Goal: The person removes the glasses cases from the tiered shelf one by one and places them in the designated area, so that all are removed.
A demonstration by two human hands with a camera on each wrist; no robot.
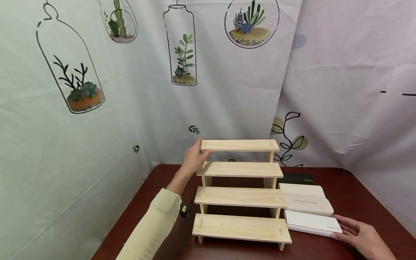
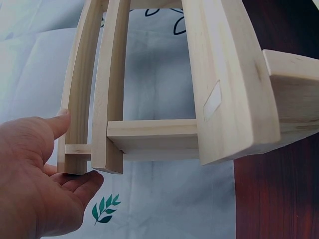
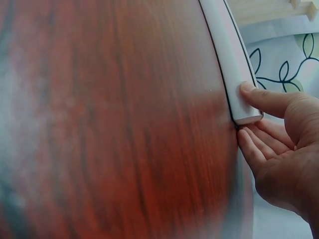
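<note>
A pale wooden step-shaped display stand (image 1: 242, 227) with several tiers stands on the table. My left hand (image 1: 194, 157) grips the left end of its top tier (image 1: 240, 145). In the left wrist view that hand's thumb (image 2: 61, 124) lies against the tier, with its fingers curled round the end. To the right of the stand lies a flat white box (image 1: 310, 221) with small grey lettering. My right hand (image 1: 364, 236) holds the box's right end. Its thumb (image 3: 256, 97) presses the white side in the right wrist view, fingertips right at the end corner.
Behind the white box lies a cream, fabric-like item (image 1: 305, 198) with faint lettering, its left side close to the stand. Farther back is a flat black box (image 1: 297, 178). White curtains (image 1: 136, 90) with plant drawings surround the dark red wooden table (image 1: 169, 173).
</note>
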